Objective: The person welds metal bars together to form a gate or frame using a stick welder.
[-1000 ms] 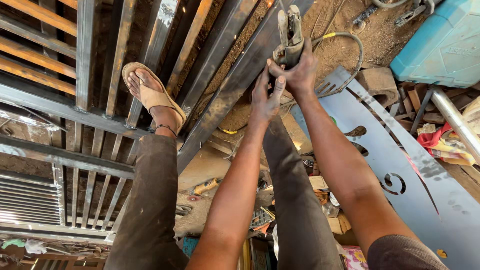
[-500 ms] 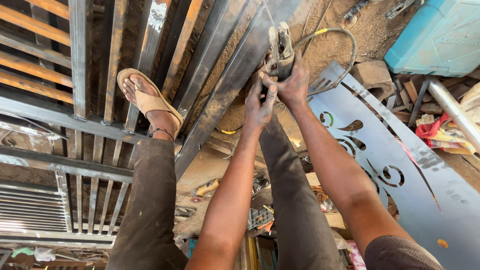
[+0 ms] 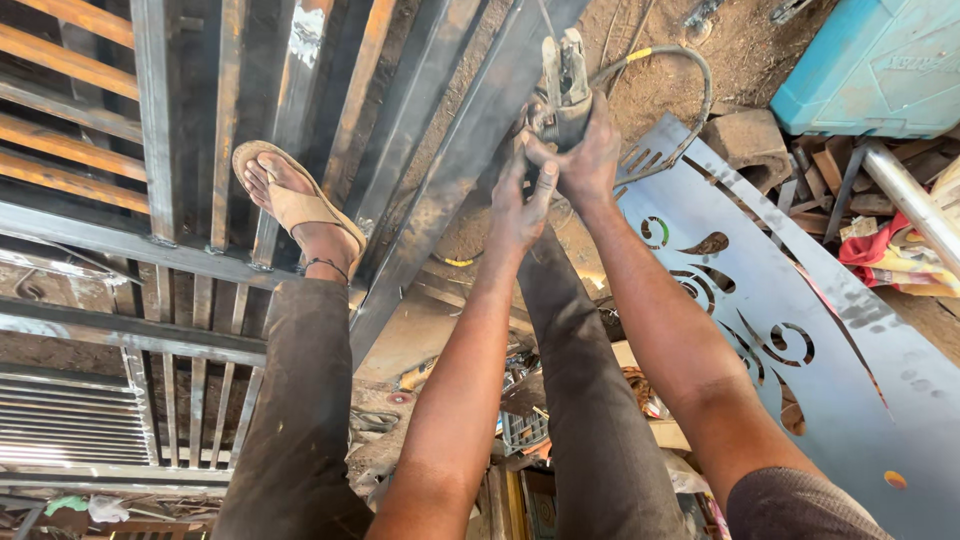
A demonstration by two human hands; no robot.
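Seen from above, a worker's right hand (image 3: 590, 155) is wrapped around the body of an angle grinder (image 3: 562, 80) held against a slanted steel bar (image 3: 440, 210) of a gate frame, while the left hand (image 3: 518, 205) grips the tool's lower end beside it. A sandalled foot (image 3: 295, 205) rests on the bars. A turquoise case (image 3: 880, 65) lies at upper right, near a cut-out metal panel (image 3: 800, 330).

Dirt floor (image 3: 740, 50), sunlit; blue case (image 3: 880, 65) top right; scrap clutter below.
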